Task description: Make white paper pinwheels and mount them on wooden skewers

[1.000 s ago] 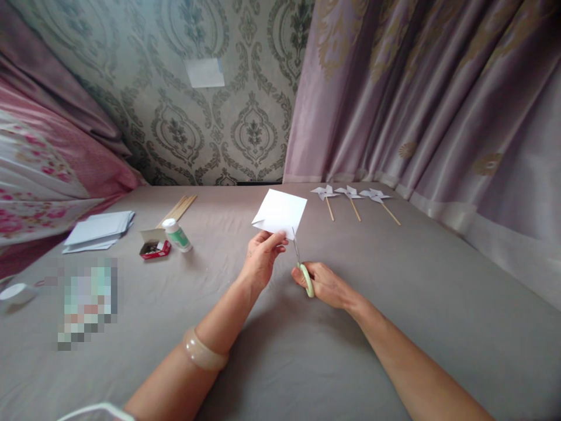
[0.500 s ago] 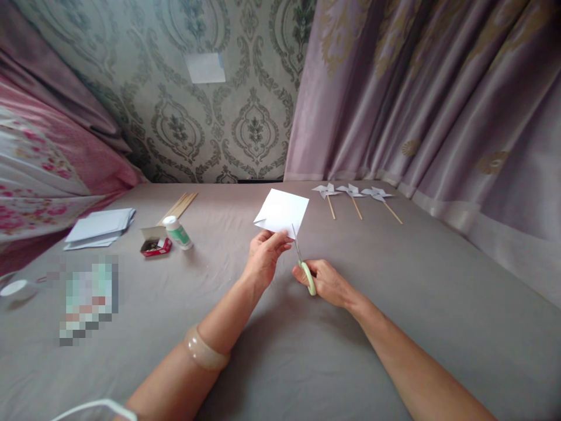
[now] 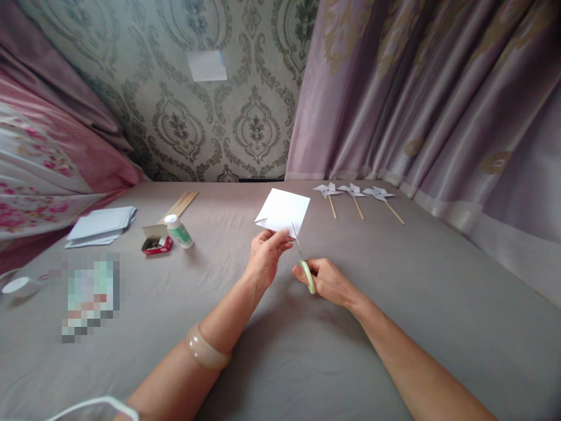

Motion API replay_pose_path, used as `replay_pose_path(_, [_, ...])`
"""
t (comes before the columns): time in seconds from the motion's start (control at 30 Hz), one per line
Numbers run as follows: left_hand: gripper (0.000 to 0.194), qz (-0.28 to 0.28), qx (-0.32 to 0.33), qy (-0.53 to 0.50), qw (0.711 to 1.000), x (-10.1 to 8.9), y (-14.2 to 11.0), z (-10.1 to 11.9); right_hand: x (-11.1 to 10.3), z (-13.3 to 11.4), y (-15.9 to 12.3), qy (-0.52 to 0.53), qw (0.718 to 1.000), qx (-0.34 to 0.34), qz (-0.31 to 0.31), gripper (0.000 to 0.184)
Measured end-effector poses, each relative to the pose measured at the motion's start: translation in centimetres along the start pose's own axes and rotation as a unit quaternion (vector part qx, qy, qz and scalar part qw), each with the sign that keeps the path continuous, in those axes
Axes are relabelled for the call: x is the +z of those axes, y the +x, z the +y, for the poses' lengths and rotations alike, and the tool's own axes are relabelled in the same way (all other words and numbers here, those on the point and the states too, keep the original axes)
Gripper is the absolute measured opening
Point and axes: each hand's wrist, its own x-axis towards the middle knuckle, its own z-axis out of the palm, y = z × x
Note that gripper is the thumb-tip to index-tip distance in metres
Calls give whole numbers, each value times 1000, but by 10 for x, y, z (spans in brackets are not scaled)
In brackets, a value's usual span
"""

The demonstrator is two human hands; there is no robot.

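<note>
1. One square of white paper [image 3: 289,206] is held up above the grey cloth [image 3: 438,292], at the middle of the view, with one corner toward the person.
2. The left hand [image 3: 265,254] pinches it near this lower corner, the thumb on top and the fingers partly hidden below.
3. The right hand [image 3: 326,280] is closed on the green handle of the scissors [image 3: 311,280]. Their blades reach the paper just beside the left thumb; how wide they are apart, I cannot tell.
4. Near the left corner of the paper there is a small slit or a fold (it is too small for me to say which).
5. I judge that the paper is very light and rather thin, so weight will give no trouble. It looks flat enough to carry itself from one corner, but it can bend or swing when the blades push.
6. It is probably not very slippery in dry fingers, but it will crease under a hard pinch and tear if pulled at a slit.
7. The better hold, in my opinion, is a soft, flat pinch on uncut paper, close to the blades for support, but with the fingertips outside their line.
8. Behind, to the right, three pinwheels [image 3: 352,191] lie on the cloth.
</note>
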Motion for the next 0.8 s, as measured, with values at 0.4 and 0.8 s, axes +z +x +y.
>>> replay_pose_path(0.4, [21,-6,-5,0,1000,0,0,1,0,2,1,16,1000,-19,-14,53])
replay_pose_path(0.8, [23,-1,-3,-3,1000,0,-1,0,-1,2,1,20,999,-23,-13,51])
